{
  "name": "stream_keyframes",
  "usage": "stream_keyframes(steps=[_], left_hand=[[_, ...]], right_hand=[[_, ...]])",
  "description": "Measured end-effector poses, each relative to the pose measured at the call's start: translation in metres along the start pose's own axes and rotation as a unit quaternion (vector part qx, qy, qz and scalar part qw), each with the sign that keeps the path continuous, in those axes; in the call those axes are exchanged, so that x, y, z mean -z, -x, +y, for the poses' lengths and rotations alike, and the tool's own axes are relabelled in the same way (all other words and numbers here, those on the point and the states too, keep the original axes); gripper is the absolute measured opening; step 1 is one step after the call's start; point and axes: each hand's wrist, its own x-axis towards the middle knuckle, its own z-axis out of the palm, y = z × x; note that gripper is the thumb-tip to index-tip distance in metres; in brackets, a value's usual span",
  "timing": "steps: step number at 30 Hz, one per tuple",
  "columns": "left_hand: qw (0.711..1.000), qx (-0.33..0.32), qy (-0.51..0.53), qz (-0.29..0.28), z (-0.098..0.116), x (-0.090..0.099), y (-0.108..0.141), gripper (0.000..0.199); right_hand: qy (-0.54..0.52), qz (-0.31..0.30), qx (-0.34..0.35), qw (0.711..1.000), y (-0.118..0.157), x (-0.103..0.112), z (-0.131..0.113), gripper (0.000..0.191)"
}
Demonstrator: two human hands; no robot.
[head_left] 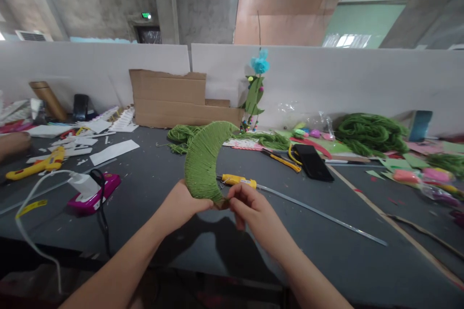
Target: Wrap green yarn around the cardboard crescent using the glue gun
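A crescent moon shape (203,161) wound in green yarn is held up over the dark table (319,231). My left hand (184,205) grips its lower left edge, the thumb lying along the bottom. At the lower tip, where a bit of brown shows, my right hand (248,205) pinches with thumb and forefinger; whether it holds the tip or a yarn end is too small to tell. Just behind the crescent lies a yellow glue gun (239,181) with a long clear glue stick (326,219) running to the right.
Left, a pink power strip (112,186) with a white plug, another yellow glue gun (39,164) and another person's hand (14,145). Behind are cardboard (166,99) and a hanging ornament (255,96). Right are a black phone (312,161), a utility knife (284,161) and green yarn (371,133).
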Motion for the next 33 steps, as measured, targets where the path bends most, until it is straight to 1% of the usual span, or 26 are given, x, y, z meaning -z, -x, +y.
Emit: stream_keyframes(steps=[2,4,7,10,14,16,18,22,25,29,31,33], left_hand=[[1.000,0.003,0.021,-0.004,0.000,0.001,0.000,0.024],[0.999,0.007,0.040,-0.012,0.000,0.002,0.000,0.025],[0.997,0.010,0.068,-0.026,0.000,0.004,0.001,0.026],[0.995,0.021,0.092,-0.037,0.001,0.005,0.003,0.030],[0.990,0.032,0.115,-0.073,0.002,0.006,0.005,0.036],[0.988,0.033,0.125,-0.086,0.003,0.007,0.005,0.039],[0.984,0.036,0.142,-0.100,0.002,0.008,0.005,0.040],[0.971,0.043,0.198,-0.129,-0.001,0.011,0.004,0.040],[0.959,0.045,0.233,-0.157,-0.003,0.010,0.005,0.042],[0.953,0.050,0.239,-0.181,-0.003,0.006,0.008,0.032],[0.952,0.054,0.237,-0.185,-0.003,0.004,0.009,0.027],[0.952,0.056,0.240,-0.181,-0.004,0.002,0.010,0.021]], right_hand=[[0.095,0.041,0.024,0.994,0.000,0.004,0.001,0.009],[0.186,0.060,0.052,0.979,0.001,0.009,0.000,0.012],[0.268,0.043,0.083,0.959,0.002,0.015,-0.003,0.013],[0.281,0.016,0.100,0.954,0.001,0.017,-0.005,0.013],[0.236,0.020,0.124,0.964,-0.002,0.016,-0.003,0.011],[0.210,0.025,0.112,0.971,-0.003,0.015,-0.001,0.009],[0.176,0.020,0.074,0.981,-0.002,0.015,-0.001,0.008],[0.065,-0.025,-0.018,0.997,0.001,0.018,-0.007,0.010],[-0.028,-0.071,-0.051,0.996,0.004,0.021,-0.012,0.011],[-0.124,-0.132,-0.096,0.979,0.007,0.021,-0.014,0.013],[-0.150,-0.145,-0.114,0.971,0.009,0.020,-0.014,0.014],[-0.151,-0.134,-0.108,0.973,0.009,0.019,-0.015,0.014]])
